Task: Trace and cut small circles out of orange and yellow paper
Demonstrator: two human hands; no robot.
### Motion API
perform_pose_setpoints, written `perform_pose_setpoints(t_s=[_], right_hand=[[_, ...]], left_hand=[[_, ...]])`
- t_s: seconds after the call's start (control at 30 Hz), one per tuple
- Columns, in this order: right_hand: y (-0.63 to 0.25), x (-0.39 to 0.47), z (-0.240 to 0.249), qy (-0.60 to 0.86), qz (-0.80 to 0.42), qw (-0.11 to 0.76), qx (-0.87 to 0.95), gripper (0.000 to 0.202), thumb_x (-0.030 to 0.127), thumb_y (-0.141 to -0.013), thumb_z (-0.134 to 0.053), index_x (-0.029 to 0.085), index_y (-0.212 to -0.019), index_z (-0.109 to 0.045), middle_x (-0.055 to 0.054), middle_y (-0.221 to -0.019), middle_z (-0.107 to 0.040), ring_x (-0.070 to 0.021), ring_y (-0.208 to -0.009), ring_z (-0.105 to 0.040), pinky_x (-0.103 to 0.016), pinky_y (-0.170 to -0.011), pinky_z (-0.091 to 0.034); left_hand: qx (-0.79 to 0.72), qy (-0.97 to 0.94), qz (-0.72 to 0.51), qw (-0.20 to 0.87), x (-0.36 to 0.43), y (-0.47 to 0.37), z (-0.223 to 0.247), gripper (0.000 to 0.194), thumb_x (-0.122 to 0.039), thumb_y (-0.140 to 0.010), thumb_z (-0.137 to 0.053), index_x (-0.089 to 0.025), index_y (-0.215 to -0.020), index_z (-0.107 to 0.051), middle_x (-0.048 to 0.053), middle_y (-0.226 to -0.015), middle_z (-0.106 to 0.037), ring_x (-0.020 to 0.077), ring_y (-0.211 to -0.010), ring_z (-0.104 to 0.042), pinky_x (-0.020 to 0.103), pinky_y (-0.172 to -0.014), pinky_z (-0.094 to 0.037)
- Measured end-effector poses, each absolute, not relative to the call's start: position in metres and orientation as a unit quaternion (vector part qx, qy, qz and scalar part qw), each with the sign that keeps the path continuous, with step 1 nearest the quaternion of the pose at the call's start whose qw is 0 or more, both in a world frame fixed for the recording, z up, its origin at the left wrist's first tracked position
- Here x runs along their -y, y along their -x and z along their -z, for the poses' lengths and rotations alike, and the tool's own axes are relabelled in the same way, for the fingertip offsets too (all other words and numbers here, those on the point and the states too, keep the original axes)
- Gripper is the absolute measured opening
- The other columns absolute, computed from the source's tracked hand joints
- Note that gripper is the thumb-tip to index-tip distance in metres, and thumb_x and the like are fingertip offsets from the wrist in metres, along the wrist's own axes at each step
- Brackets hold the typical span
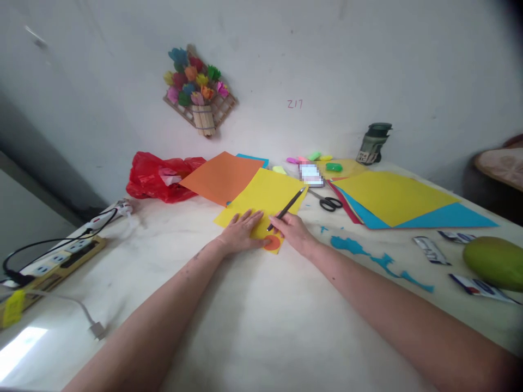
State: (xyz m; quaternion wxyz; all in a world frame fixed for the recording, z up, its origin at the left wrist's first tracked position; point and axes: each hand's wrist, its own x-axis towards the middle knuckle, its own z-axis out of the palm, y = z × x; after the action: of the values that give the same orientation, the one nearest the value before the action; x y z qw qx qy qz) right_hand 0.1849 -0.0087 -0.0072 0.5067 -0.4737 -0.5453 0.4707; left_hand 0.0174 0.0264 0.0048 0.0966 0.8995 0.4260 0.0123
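A yellow sheet of paper (272, 190) lies on the white table, overlapping an orange sheet (224, 177). My left hand (242, 233) rests flat on the yellow sheet with its fingers spread, the thumb at the edge of a small orange circle (272, 243). This circle lies near the sheet's front corner. My right hand (292, 231) grips a black pen (288, 208), its lower end just above the circle.
Black scissors (330, 203), a phone (311, 174) and highlighters (314, 156) lie behind. Coloured sheets (400, 196), blue scraps (382, 260) and a green fruit (494, 262) are on the right. At left are a red bag (149, 177) and a power strip (57, 264).
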Motion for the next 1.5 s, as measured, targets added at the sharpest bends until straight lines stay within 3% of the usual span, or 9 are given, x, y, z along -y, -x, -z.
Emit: perform_pose_setpoints(t_s=[0.17, 0.33, 0.47, 0.63, 0.9, 1.07, 1.13, 1.3, 1.5], right_hand=[[-0.190, 0.009, 0.002, 0.494, -0.424, 0.535, 0.539, 0.029, 0.035, -0.069, -0.058, 0.014, -0.089, -0.054, 0.001, -0.060, -0.059, -0.0082, -0.046, -0.050, -0.020, -0.041, -0.040], [-0.202, 0.018, -0.020, 0.476, -0.421, 0.535, 0.557, 0.074, 0.026, -0.066, -0.061, 0.020, -0.132, -0.028, 0.009, -0.047, -0.053, -0.0082, -0.035, -0.041, -0.019, -0.033, -0.032], [-0.216, 0.023, -0.036, 0.387, -0.479, 0.530, 0.584, 0.036, 0.033, -0.074, -0.048, 0.013, -0.102, -0.059, -0.004, -0.067, -0.065, -0.0120, -0.053, -0.057, -0.023, -0.047, -0.043], [-0.220, 0.028, -0.049, 0.319, -0.516, 0.516, 0.605, 0.029, 0.028, -0.072, -0.053, 0.016, -0.098, -0.059, -0.011, -0.093, -0.068, -0.0228, -0.093, -0.061, -0.030, -0.064, -0.049], [-0.210, 0.026, -0.043, 0.426, -0.430, 0.601, 0.522, 0.038, 0.054, -0.075, -0.050, 0.017, -0.085, -0.051, -0.002, -0.058, -0.062, -0.0130, -0.045, -0.059, -0.022, -0.039, -0.045], [-0.213, 0.021, -0.034, 0.456, -0.383, 0.612, 0.521, 0.032, 0.041, -0.064, -0.067, 0.020, -0.069, -0.043, 0.008, -0.043, -0.047, -0.0065, -0.032, -0.041, -0.019, -0.031, -0.035], [-0.212, 0.021, -0.031, 0.461, -0.379, 0.620, 0.510, 0.028, 0.035, -0.064, -0.068, 0.021, -0.072, -0.045, 0.010, -0.039, -0.042, -0.0060, -0.030, -0.037, -0.019, -0.031, -0.031], [-0.209, 0.022, -0.028, 0.425, -0.524, 0.558, 0.484, 0.027, 0.036, -0.077, -0.051, 0.015, -0.093, -0.053, -0.004, -0.062, -0.064, -0.0139, -0.054, -0.061, -0.026, -0.053, -0.049], [-0.202, 0.013, -0.021, 0.448, -0.476, 0.524, 0.546, 0.027, 0.041, -0.070, -0.061, 0.016, -0.070, -0.052, 0.001, -0.055, -0.058, -0.0094, -0.048, -0.055, -0.022, -0.049, -0.046]], left_hand=[[-0.430, -0.897, -0.004, 0.100, -0.026, -0.017, -0.006, 0.092, -0.077, -0.068, -0.027, -0.024, -0.141, -0.008, -0.001, -0.147, -0.013, 0.0219, -0.135, -0.002, 0.042, -0.108, -0.002], [-0.430, -0.897, 0.003, 0.104, -0.025, -0.017, -0.008, 0.093, -0.078, -0.067, -0.025, -0.024, -0.141, -0.006, 0.000, -0.147, -0.011, 0.0215, -0.135, 0.001, 0.041, -0.108, -0.001], [-0.433, -0.894, 0.010, 0.111, -0.025, -0.018, -0.009, 0.093, -0.078, -0.068, -0.025, -0.023, -0.141, -0.009, 0.001, -0.147, -0.010, 0.0216, -0.135, 0.001, 0.043, -0.107, -0.001], [-0.433, -0.894, 0.018, 0.115, -0.023, -0.018, -0.012, 0.092, -0.076, -0.069, -0.026, -0.022, -0.141, -0.009, 0.002, -0.147, -0.010, 0.0217, -0.135, 0.001, 0.043, -0.107, 0.000], [-0.441, -0.890, 0.015, 0.115, -0.022, -0.019, -0.014, 0.095, -0.077, -0.068, -0.027, -0.020, -0.141, -0.007, 0.004, -0.147, -0.011, 0.0213, -0.135, 0.000, 0.041, -0.108, -0.001], [-0.439, -0.891, 0.007, 0.113, -0.023, -0.018, -0.012, 0.094, -0.076, -0.068, -0.027, -0.021, -0.141, -0.006, 0.004, -0.147, -0.011, 0.0202, -0.135, 0.000, 0.040, -0.108, -0.001], [-0.439, -0.891, 0.009, 0.113, -0.023, -0.018, -0.011, 0.092, -0.076, -0.069, -0.027, -0.022, -0.141, -0.007, 0.004, -0.147, -0.010, 0.0201, -0.135, 0.000, 0.040, -0.108, -0.001], [-0.439, -0.891, 0.011, 0.115, -0.022, -0.018, -0.013, 0.093, -0.076, -0.069, -0.027, -0.021, -0.141, -0.006, 0.004, -0.147, -0.011, 0.0223, -0.134, 0.000, 0.040, -0.107, -0.002], [-0.440, -0.890, 0.016, 0.117, -0.021, -0.019, -0.014, 0.093, -0.078, -0.068, -0.025, -0.022, -0.141, -0.005, 0.004, -0.147, -0.008, 0.0228, -0.134, 0.001, 0.041, -0.107, -0.001]])
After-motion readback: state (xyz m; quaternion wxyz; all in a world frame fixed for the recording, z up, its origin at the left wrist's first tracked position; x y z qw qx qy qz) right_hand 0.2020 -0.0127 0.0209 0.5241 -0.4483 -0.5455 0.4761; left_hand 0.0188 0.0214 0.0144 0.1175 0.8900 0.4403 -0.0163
